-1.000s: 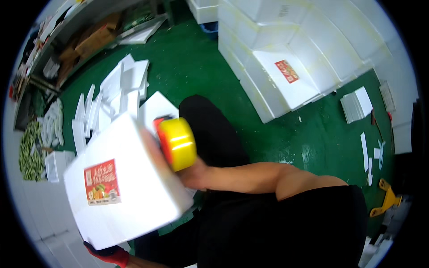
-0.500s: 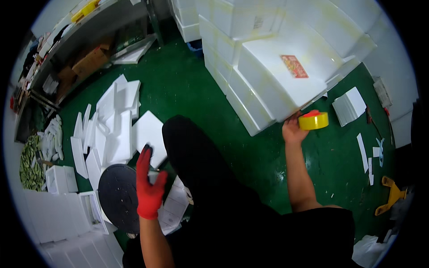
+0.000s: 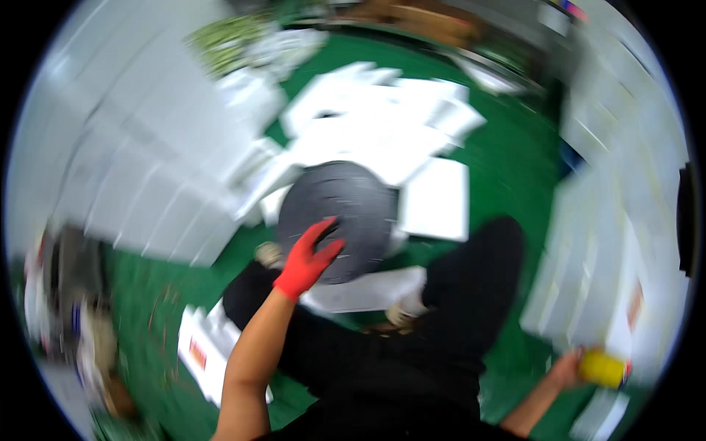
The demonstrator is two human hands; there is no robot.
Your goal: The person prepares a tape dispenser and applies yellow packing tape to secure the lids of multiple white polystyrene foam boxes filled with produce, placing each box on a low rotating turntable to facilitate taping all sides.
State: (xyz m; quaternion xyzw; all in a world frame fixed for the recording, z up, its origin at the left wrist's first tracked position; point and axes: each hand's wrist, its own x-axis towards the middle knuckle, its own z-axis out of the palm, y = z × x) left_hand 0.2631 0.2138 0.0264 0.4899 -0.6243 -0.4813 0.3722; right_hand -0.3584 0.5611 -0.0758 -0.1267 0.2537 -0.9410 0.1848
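My left hand [image 3: 307, 259] wears a red glove with dark fingertips. Its thumb and fingers are apart, and it holds nothing over the near part of a round black disc-shaped top [image 3: 334, 202]. Out to the lower right is my bare right hand [image 3: 565, 370], its fingers blurred, closed at the edge of a wide yellow roll of tape [image 3: 604, 369]. Just beyond the tape stand stacked white foam boxes [image 3: 581, 272], one bearing a reddish label. White foam pieces [image 3: 353, 132] lie heaped past the black top, with a flat foam sheet [image 3: 436, 200] at their right.
Tall white foam boxes [image 3: 147, 169] line the left side. Green vegetables [image 3: 228, 44] and white bags [image 3: 250, 95] are at the far left. A low shelf holding cardboard [image 3: 434, 22] runs along the back. Labelled white foam [image 3: 206, 353] lies by my left leg on the green floor.
The view has swung left and is blurred, so the boxes and my right hand sit farther right. My left hand has moved from beside the black top to over it. The tape stays with my right hand.
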